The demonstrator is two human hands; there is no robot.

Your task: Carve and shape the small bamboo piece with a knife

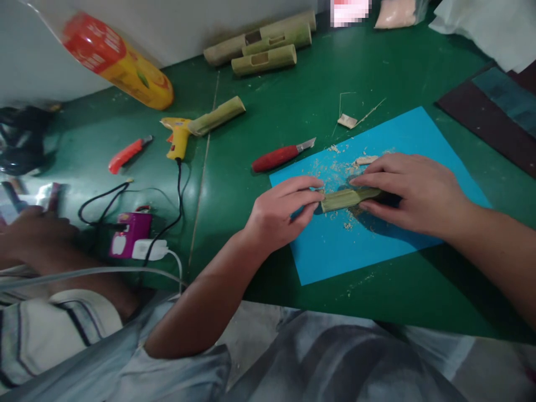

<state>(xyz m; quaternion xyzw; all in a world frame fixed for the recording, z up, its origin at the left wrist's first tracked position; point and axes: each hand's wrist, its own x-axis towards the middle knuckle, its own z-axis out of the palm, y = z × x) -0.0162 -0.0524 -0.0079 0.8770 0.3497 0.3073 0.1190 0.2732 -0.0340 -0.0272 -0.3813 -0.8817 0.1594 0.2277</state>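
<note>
A short piece of green bamboo [344, 199] lies between my two hands above a blue sheet [402, 137]. My left hand [285, 209] pinches its left end with the fingertips and thumb. Around the right end, my right hand [412, 190] curls its fingers and thumb; part of that end is hidden under the palm. Pale shavings [330, 167] are scattered over the sheet, and a small wood strip [365, 160] rests by my right fingertips. A red-handled knife [276, 158] lies at the sheet's upper left edge, its blade pointing right.
A yellow glue gun [180, 139] touches another bamboo piece [218, 116]. Left are a red cutter [128, 156], a purple power adapter [133, 229] with cables, and a co-worker's hand [33, 234]. Behind stand a yellow bottle [121, 61] and several notched bamboo tubes [266, 60].
</note>
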